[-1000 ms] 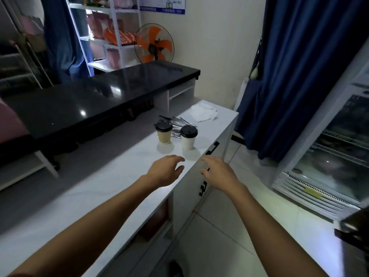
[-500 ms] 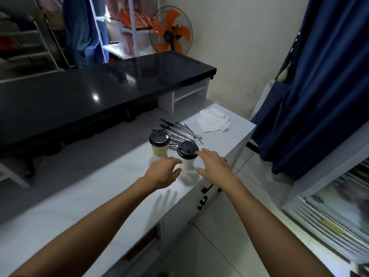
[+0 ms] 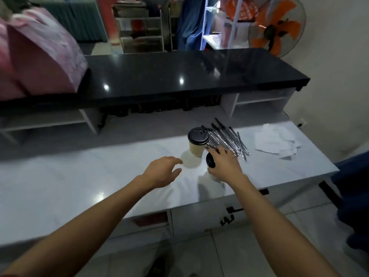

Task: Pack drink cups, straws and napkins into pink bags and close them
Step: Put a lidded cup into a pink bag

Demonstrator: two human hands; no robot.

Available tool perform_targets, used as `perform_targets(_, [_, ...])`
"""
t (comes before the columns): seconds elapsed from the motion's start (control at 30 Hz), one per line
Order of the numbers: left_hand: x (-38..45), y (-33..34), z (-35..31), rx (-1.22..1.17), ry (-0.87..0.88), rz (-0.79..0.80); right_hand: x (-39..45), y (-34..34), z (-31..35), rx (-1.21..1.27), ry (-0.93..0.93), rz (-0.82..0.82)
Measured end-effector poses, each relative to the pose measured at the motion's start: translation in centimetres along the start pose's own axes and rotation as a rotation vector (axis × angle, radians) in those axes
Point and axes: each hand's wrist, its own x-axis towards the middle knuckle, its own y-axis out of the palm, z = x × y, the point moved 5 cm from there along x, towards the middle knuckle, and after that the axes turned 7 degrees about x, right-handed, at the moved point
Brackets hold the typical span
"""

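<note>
Head view: two bare hands over a white counter (image 3: 79, 176) with two lidded cups.

The right hand (image 3: 224, 164) curls round the nearer cup (image 3: 210, 160), tilted leftward. The tan cup (image 3: 197, 143) stands upright just behind it; wrapped straws (image 3: 227, 139) lie touching that cup's right side, napkins (image 3: 276, 140) farther right. The left hand (image 3: 162, 171), fingers spread, hovers left of the cups, holding nothing.

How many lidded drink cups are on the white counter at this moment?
2. One tan cup stands upright beside the straws. The other cup is in the right hand, tilted and mostly hidden. No others are visible.
</note>
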Motion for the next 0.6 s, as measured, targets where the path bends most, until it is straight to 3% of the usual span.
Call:
perform_targets(0.3, [-6.1, 0.2, 2.6, -0.042, -0.226, -0.059, 0.3, 1.0, 8.8, 0.083, -0.34, 0.056])
perform_targets(0.6, [-20.0, 0.3, 13.2, -0.102, -0.609, -0.105, -1.4, 6.0, 27.0, 0.092, -0.715, 0.157])
